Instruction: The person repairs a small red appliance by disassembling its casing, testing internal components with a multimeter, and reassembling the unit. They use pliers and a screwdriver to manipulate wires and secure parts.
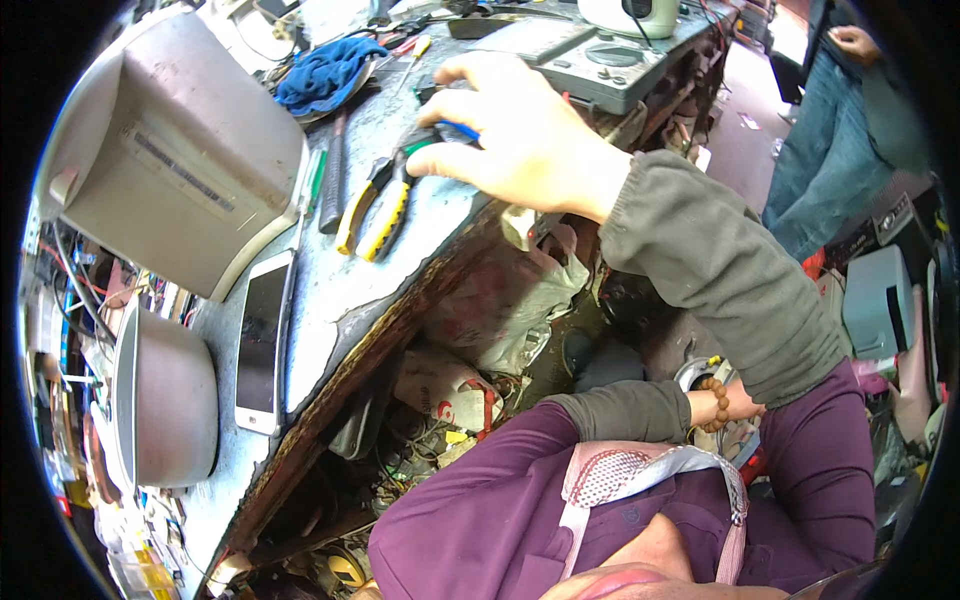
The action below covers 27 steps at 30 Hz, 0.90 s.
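Observation:
My right hand reaches over the worktop with curved, separated fingers. Directly beneath and beside its fingertips lie yellow-black pliers and a blue-handled tool; contact is unclear. Left of the pliers is a dark metal bar, perhaps a file or handle. A crumpled blue cloth lies farther back. My left hand, with a wooden bead bracelet, is low at the right, partly behind my right forearm, near a round metal object; its fingers are hidden.
A grey casing, a phone and a metal pot occupy the left bench. A meter sits at the back. Bags and clutter lie below the bench edge. Another person is at the upper right.

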Each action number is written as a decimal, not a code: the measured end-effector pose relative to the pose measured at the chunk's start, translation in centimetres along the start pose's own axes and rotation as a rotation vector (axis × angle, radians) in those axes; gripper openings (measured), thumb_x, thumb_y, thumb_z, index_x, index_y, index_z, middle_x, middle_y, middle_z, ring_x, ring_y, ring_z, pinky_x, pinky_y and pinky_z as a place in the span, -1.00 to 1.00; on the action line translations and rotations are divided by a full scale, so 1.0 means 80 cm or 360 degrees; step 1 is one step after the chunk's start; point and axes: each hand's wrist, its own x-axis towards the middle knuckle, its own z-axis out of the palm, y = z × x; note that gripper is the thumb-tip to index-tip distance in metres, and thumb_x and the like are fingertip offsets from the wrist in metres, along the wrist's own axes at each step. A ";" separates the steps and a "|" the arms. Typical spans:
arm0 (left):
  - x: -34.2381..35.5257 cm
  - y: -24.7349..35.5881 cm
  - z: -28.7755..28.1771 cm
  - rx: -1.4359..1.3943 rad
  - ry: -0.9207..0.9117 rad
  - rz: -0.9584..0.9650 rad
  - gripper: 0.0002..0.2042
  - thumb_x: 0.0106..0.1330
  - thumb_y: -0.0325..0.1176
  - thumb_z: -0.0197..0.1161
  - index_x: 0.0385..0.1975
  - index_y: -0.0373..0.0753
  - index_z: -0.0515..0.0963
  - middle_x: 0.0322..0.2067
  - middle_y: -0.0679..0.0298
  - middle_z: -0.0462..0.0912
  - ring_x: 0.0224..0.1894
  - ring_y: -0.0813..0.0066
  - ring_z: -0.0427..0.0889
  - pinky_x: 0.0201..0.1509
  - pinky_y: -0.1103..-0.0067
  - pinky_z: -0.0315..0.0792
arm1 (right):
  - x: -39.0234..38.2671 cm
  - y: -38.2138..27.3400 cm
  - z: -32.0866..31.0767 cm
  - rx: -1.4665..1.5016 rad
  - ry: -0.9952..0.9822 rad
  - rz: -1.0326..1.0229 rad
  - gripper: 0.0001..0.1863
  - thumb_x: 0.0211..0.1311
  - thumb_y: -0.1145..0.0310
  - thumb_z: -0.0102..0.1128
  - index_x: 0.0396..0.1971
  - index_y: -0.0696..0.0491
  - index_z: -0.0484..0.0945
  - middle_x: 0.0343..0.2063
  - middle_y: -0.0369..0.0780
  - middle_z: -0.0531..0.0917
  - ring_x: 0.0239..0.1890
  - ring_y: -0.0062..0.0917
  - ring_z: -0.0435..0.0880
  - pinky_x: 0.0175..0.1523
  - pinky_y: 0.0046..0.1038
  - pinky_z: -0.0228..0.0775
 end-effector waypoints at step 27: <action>-0.006 -0.002 -0.011 -0.0224 -0.0044 0.0015 -0.92 0.31 -0.48 0.42 -0.28 -0.22 0.65 -0.50 0.46 0.60 -0.51 0.69 0.45 -0.36 0.70 0.37 | -0.639 -0.228 -0.329 0.0882 0.1663 0.2234 -0.74 0.55 0.34 0.19 0.07 0.18 0.55 -0.15 -0.10 0.76 -0.23 -0.44 0.79 -0.02 -0.35 0.70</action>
